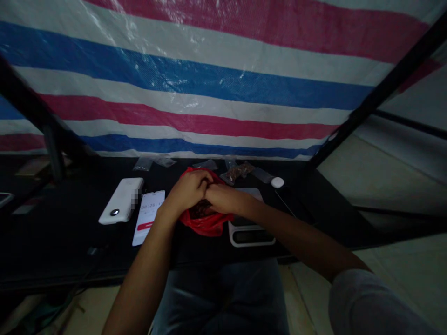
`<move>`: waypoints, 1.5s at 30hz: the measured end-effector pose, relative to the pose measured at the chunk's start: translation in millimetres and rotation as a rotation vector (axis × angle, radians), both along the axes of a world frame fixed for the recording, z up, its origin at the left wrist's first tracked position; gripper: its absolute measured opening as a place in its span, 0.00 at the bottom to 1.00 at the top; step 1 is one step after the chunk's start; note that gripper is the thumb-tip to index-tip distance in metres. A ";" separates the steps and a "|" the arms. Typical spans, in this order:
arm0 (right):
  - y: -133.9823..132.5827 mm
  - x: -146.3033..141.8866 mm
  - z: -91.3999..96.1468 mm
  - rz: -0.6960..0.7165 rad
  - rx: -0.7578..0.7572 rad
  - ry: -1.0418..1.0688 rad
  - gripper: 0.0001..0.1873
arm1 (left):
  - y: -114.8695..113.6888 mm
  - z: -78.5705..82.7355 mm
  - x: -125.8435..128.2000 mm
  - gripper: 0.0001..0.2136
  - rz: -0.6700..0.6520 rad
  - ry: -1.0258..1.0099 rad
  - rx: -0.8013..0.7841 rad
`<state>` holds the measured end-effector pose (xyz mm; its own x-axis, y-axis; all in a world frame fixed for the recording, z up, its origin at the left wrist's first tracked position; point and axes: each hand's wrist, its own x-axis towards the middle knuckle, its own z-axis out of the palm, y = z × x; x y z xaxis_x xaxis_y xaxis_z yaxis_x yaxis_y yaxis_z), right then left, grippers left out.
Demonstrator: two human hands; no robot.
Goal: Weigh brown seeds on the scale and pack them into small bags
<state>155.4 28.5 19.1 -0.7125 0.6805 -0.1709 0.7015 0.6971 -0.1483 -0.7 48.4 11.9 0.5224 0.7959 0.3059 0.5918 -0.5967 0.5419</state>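
Note:
A red plastic bag (206, 228) lies gathered on the black table with its mouth turned up. Dark brown, crumbly contents (200, 209) show inside it. My left hand (192, 186) is curled over the bag's far left rim, closed on the plastic. Against it, my right hand (221, 197) dips into the mouth from the right; its fingertips are hidden in the bag and behind the left hand. Just right of the bag, partly under my right forearm, sits a white digital scale (253, 237) with a dark display.
A phone (148, 214) showing a timer and a white power bank (120, 200) lie to the left. Along the back are small clear bags (143, 163), a clear bag of brown bits (239, 172) and a round white object (277, 182). A striped sheet (209, 83) hangs behind.

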 end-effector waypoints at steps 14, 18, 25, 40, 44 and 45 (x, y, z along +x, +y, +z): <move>14.4 20.2 12.5 0.040 -0.047 0.260 0.09 | 1.1 -7.9 0.1 0.15 0.175 0.182 -0.043; 14.2 19.0 7.4 0.050 -0.080 0.251 0.12 | 1.5 -5.5 -0.3 0.16 0.190 0.136 -0.032; 17.8 22.6 29.2 0.024 -0.053 0.265 0.09 | 8.0 -11.7 -2.8 0.15 0.105 0.094 -0.033; -16.1 102.5 75.2 -0.141 -0.009 -0.082 0.11 | -0.5 -31.7 -4.4 0.21 -0.165 0.238 -0.256; -17.9 100.7 67.2 -0.146 0.021 -0.106 0.12 | 2.3 -32.1 -5.5 0.18 -0.173 0.239 -0.280; -17.6 99.9 65.6 -0.139 0.028 -0.102 0.12 | 3.0 -31.5 -5.6 0.17 -0.175 0.238 -0.294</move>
